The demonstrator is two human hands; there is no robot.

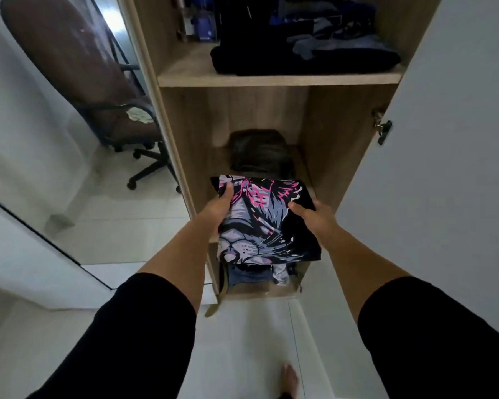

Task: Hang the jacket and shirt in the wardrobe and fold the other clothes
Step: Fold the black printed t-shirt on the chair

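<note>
While both hands grip folded printed t-shirt (267, 223) at middle shelf (304, 165) front edge, left hand (218, 207) pinches its left side, right hand (311, 216) its right. Dark folded garment (260, 151) behind, at shelf back. Wardrobe (340, 133) door open.

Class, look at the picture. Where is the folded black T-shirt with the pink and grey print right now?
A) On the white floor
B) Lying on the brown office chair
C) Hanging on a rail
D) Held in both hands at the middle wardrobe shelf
D: the left hand and right hand grip the folded black printed T-shirt at the middle wooden shelf.
</note>
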